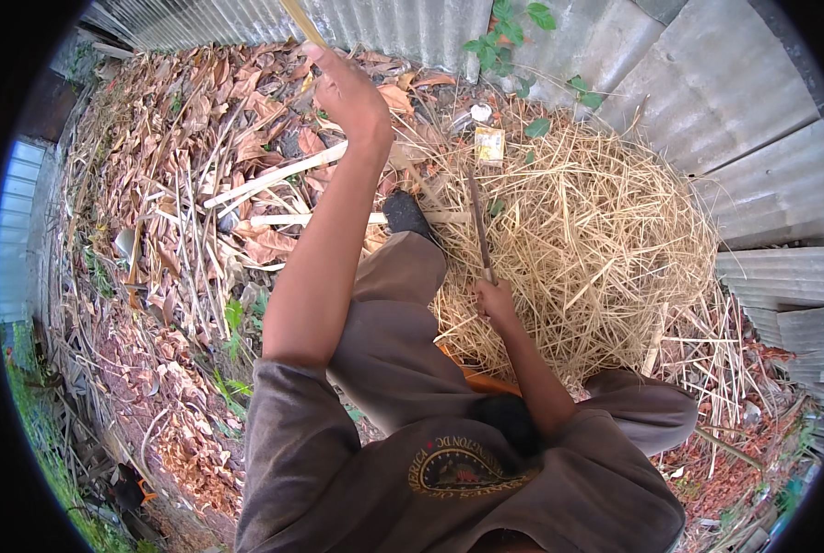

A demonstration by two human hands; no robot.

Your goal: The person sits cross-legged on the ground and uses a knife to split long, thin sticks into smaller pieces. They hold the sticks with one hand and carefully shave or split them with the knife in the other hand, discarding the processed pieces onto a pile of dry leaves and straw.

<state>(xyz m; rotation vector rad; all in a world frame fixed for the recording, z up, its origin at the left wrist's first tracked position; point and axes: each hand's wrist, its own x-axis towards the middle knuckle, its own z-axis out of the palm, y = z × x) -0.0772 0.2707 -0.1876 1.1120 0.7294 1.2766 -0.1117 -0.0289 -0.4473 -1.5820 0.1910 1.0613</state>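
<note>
My left hand (343,88) is raised at the far side, its fingers closed round a pale yellowish strip (301,20), likely bamboo, that runs up out of the picture. Lower and to the right, my right hand (495,300) grips the short handle of a knife (479,217) with a long, narrow, dark blade. The blade points away from me, along the left edge of a big heap of thin, pale shavings (596,230). Knife and strip are well apart.
Pale split sticks (283,173) lie on dry brown leaves (182,120) at the left, near my dark shoe (407,217). Corrugated metal sheets (735,83) wall the far and right sides. A small yellow-and-white packet (489,145) rests by the heap's far edge.
</note>
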